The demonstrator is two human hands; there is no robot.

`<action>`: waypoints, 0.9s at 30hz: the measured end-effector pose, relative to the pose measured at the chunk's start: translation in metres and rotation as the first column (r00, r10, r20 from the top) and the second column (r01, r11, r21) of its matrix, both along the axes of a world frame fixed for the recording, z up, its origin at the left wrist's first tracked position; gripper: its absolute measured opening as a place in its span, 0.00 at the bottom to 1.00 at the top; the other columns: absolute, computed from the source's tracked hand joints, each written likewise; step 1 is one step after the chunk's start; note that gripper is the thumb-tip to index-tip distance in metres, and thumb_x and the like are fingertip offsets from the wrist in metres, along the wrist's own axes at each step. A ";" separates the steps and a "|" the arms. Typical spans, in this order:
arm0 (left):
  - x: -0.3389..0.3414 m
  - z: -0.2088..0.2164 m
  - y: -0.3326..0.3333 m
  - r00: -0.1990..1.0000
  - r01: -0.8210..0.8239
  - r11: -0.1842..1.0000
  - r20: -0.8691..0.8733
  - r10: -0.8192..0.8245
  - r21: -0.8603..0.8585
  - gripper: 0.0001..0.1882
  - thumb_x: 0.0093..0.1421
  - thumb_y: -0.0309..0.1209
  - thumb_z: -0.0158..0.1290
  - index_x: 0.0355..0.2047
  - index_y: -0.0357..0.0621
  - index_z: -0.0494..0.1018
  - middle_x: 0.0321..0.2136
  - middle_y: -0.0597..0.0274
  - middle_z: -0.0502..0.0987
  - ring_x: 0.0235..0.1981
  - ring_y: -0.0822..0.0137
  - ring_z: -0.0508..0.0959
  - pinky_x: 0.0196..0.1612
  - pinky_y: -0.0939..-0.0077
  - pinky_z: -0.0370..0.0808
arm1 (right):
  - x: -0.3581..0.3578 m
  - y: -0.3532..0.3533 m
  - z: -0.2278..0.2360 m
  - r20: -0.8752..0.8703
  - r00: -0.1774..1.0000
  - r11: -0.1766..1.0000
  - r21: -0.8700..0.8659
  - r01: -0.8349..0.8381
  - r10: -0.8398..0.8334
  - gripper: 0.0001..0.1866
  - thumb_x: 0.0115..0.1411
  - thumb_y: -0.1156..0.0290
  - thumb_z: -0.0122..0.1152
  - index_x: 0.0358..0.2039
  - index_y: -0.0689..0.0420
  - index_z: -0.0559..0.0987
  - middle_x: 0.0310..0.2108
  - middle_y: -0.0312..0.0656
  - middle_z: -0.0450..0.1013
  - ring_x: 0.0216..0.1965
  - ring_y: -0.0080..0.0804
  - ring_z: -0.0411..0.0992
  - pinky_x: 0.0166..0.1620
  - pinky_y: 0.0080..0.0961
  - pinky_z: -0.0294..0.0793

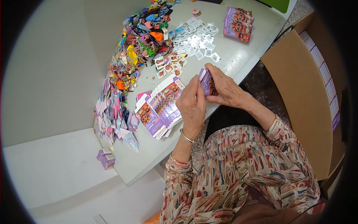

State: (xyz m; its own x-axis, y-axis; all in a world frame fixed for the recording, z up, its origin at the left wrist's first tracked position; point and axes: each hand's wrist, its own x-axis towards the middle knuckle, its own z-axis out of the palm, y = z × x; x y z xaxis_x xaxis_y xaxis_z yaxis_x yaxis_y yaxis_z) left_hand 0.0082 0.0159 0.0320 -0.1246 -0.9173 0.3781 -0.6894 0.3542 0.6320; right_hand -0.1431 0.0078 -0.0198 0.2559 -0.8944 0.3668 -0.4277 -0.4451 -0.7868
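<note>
Between my two hands is a small purple printed box (209, 84), above the table's near edge. My right hand (228, 87) grips it from the right, thumb and fingers on its sides. On the other side, my left hand (191, 104) has its fingertips pressed at the box's pale end flap. Just left of that hand lies a fanned stack of flat purple cartons (158, 108) with white flaps. Beyond it are small picture cards (170, 66) and a spread of little white sachets (197, 42).
A long heap of colourful small toys (143, 44) runs along the wall, with pastel packets (113, 115) at its near end. Purple boxes (238, 25) sit at the far right. A large cardboard box (298, 97) holding rows of purple boxes stands right of the table.
</note>
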 end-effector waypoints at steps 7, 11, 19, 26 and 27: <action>-0.007 0.005 0.008 0.919 0.201 0.957 0.378 -0.111 -0.209 0.24 0.53 0.19 0.54 0.52 0.29 0.67 0.47 0.44 0.74 0.38 0.49 0.79 0.38 0.63 0.77 | -0.007 0.002 -0.004 -0.050 0.999 0.992 -0.121 -0.024 0.018 0.56 0.44 0.68 0.73 0.65 0.65 0.44 0.62 0.61 0.53 0.59 0.59 0.60 0.60 0.40 0.64; -0.008 0.008 0.012 0.915 0.215 0.958 0.382 -0.129 -0.190 0.25 0.53 0.19 0.54 0.52 0.29 0.66 0.48 0.43 0.73 0.39 0.49 0.78 0.38 0.63 0.77 | -0.009 0.003 -0.001 -0.019 0.999 0.987 -0.158 -0.042 0.040 0.56 0.44 0.68 0.73 0.65 0.64 0.44 0.62 0.60 0.53 0.60 0.58 0.60 0.60 0.40 0.65; -0.009 0.011 0.012 0.928 0.191 0.976 0.344 -0.146 -0.101 0.23 0.52 0.17 0.54 0.51 0.30 0.68 0.46 0.42 0.75 0.38 0.49 0.78 0.38 0.63 0.77 | -0.047 -0.023 0.041 -0.173 0.978 0.979 -0.146 -0.144 0.118 0.26 0.58 0.64 0.61 0.53 0.64 0.70 0.46 0.52 0.72 0.45 0.51 0.72 0.47 0.37 0.73; 0.002 0.009 0.006 0.935 0.269 0.956 0.270 -0.231 -0.116 0.23 0.52 0.16 0.53 0.51 0.33 0.69 0.45 0.45 0.76 0.40 0.50 0.78 0.40 0.63 0.77 | -0.061 -0.044 0.053 -0.107 0.915 0.918 -0.044 -0.395 0.388 0.12 0.59 0.72 0.58 0.41 0.65 0.76 0.33 0.51 0.75 0.34 0.49 0.74 0.36 0.37 0.72; 0.003 0.009 0.004 0.940 0.284 0.953 0.229 -0.254 -0.106 0.22 0.52 0.16 0.53 0.50 0.34 0.70 0.45 0.45 0.76 0.40 0.50 0.78 0.41 0.63 0.77 | -0.062 -0.042 0.053 -0.111 0.922 0.925 -0.040 -0.378 0.372 0.11 0.58 0.73 0.58 0.40 0.65 0.76 0.33 0.51 0.75 0.33 0.50 0.74 0.36 0.38 0.72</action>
State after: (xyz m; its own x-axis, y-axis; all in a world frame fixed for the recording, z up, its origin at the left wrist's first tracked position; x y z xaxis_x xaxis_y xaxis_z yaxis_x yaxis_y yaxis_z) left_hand 0.0116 0.0199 0.0415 -0.4496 -0.7803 0.4348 -0.6680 0.6168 0.4163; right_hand -0.2054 -0.0345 0.0331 0.6063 -0.7031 0.3715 -0.2951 -0.6327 -0.7160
